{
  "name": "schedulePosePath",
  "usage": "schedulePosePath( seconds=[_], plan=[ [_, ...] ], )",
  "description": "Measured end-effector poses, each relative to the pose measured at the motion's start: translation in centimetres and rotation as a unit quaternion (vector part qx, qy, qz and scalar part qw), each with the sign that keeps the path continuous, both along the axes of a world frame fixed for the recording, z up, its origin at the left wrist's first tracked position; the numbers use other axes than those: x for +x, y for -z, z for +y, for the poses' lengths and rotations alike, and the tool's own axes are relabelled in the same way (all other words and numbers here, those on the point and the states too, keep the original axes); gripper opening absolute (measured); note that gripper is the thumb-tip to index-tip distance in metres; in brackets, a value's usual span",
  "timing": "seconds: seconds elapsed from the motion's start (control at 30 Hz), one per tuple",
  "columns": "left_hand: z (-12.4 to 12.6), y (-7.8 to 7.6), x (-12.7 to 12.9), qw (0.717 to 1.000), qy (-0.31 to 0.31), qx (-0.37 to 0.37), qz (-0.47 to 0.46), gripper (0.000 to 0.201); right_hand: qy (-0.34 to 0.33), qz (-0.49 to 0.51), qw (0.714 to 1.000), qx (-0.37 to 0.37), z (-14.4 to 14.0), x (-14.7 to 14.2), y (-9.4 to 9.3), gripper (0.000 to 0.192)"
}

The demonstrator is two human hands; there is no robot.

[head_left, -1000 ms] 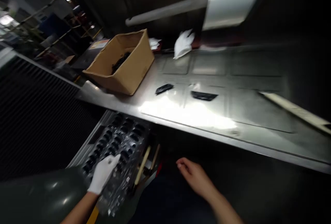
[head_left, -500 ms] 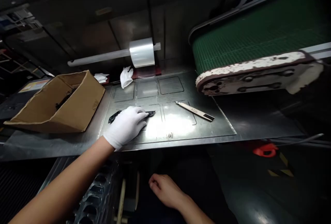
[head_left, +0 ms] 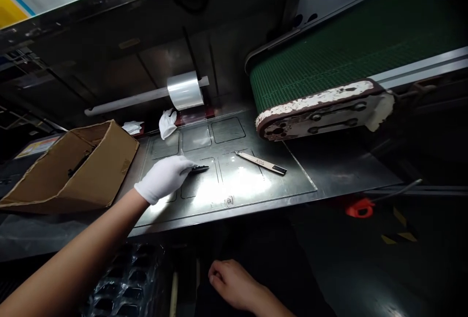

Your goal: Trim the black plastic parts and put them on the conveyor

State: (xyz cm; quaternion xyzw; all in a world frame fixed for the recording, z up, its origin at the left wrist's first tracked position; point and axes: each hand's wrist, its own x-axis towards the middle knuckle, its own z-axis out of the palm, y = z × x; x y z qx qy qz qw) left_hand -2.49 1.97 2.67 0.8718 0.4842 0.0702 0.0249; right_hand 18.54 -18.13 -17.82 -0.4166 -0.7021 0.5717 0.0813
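Note:
My left hand (head_left: 165,177), in a white glove, lies on the steel worktop (head_left: 303,180) and grips a small flat black part (head_left: 200,168) whose tip sticks out to the right of the fingers. The second black part seen earlier is hidden under the glove. My bare right hand (head_left: 234,285) hangs loosely curled below the table's front edge and holds nothing. A beige utility knife (head_left: 260,162) lies on the worktop to the right of the gloved hand.
An open cardboard box (head_left: 69,170) with black parts stands at the left. A roll of clear film (head_left: 185,90) on a bar and a spare white glove (head_left: 167,123) are at the back. A green conveyor belt (head_left: 329,68) overhangs the right. A black blister tray (head_left: 124,283) sits below left.
My left hand rose from the blister tray to the worktop and closed on the black part. The view swung right, bringing the conveyor and knife into sight. The right hand stayed low.

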Motion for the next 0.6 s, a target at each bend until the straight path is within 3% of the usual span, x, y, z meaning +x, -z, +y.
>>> schedulePosePath(
  seconds=[0.1,0.23,0.43,0.6],
  plan=[
    [1.1,-0.9,-0.6,0.997,-0.05,0.041,-0.046,0.026,0.005,-0.005,1.0,-0.004,0.0,0.0,-0.3,0.027],
    [0.4,-1.3,-0.4,0.989,-0.082,0.09,-0.08,0.029,0.01,-0.006,1.0,-0.009,0.0,-0.1,-0.2,0.027],
    [-0.7,0.6,1.8,0.999,-0.013,0.045,-0.013,0.03,0.004,-0.01,1.0,-0.013,0.2,-0.2,0.1,0.027],
    [0.7,2.4,2.6,0.997,-0.024,0.056,0.052,0.037,0.009,-0.006,1.0,-0.006,-0.1,-0.2,0.8,0.028]
  ],
)
